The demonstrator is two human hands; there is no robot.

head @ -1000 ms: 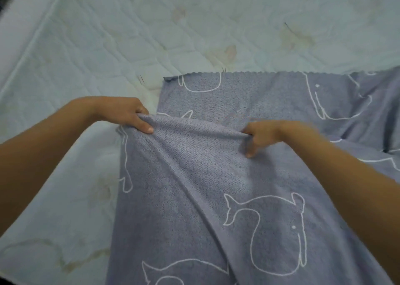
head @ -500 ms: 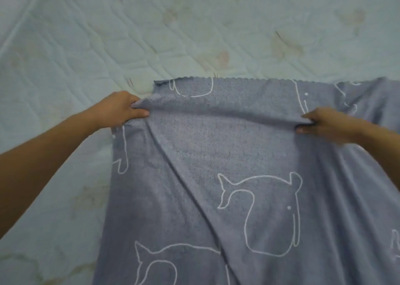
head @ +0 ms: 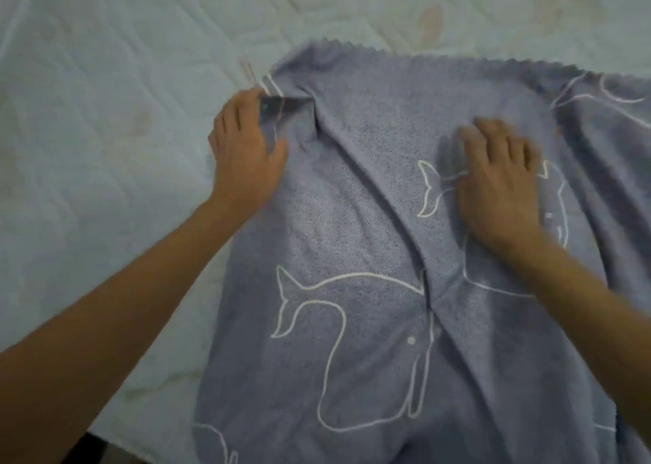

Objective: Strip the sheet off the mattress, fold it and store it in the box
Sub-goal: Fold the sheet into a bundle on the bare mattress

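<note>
A grey-blue sheet [head: 370, 217] with white whale outlines lies folded over on the bare white quilted mattress [head: 105, 111]. Its scalloped far edge runs across the upper middle, and a long crease runs diagonally down its centre. My left hand [head: 246, 146] rests at the sheet's left folded edge, fingers straight, thumb on the cloth near a bunched corner. My right hand [head: 500, 178] lies flat on the sheet with fingers spread, pressing it down over a whale print. No box is in view.
The mattress shows brownish stains at the top and left. Its near edge appears at the bottom left, with dark floor [head: 95, 453] beyond it. Bare mattress stretches to the left of and beyond the sheet.
Both hands carried the folded edge away from me, then let go. They now lie flat on the sheet, and the right hand has moved back toward the middle.
</note>
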